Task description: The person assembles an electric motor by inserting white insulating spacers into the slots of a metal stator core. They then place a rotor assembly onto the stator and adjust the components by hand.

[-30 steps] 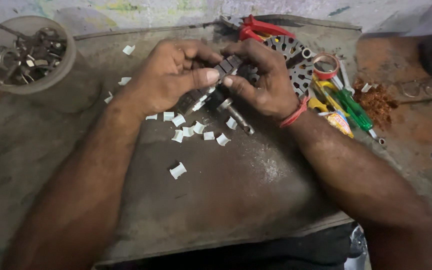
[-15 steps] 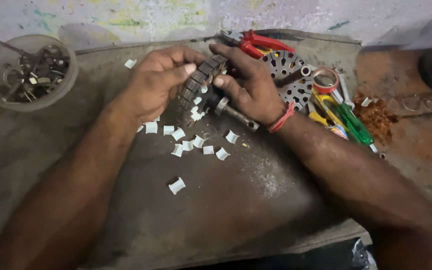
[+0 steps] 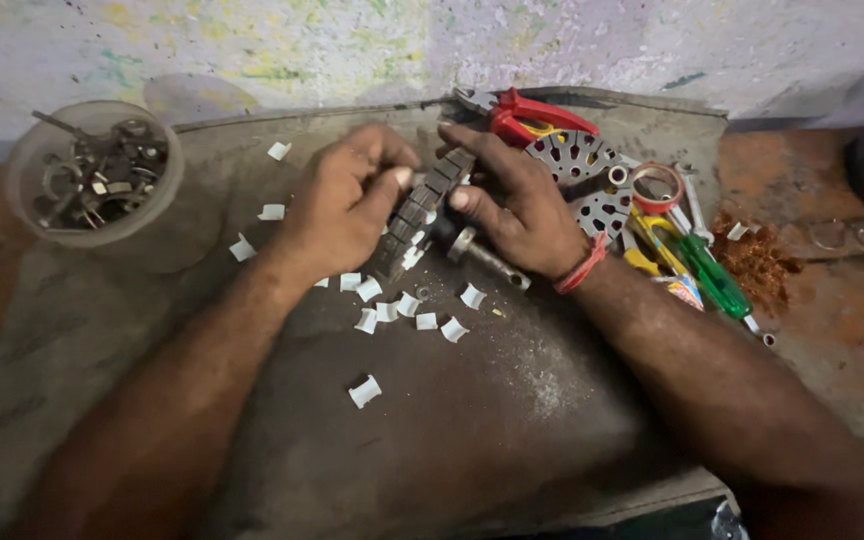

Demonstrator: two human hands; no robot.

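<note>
Both hands meet over a dark work mat (image 3: 252, 420), gripping a slotted metal rotor (image 3: 420, 212) between them. The left hand (image 3: 347, 205) is curled around the rotor's near side, its thumb pressed onto the toothed rim; the right hand (image 3: 517, 200) lies across the far side with fingers bent over the top and its thumb tip against the core. A steel shaft (image 3: 492, 262) sticks out of the rotor below the right palm, pointing down and to the right.

Just beneath both hands lie scattered small white paper slips (image 3: 392, 308) (folded, trough-shaped pieces), with a few more beyond the left hand. Well to the left of the left hand stands a clear plastic bowl (image 3: 27, 175) of metal parts. Behind the right hand rest red-handled pliers (image 3: 527, 110) and a perforated metal disc (image 3: 577, 165); to its right sit a tape roll (image 3: 659, 186) and a green-handled screwdriver (image 3: 712, 275).
</note>
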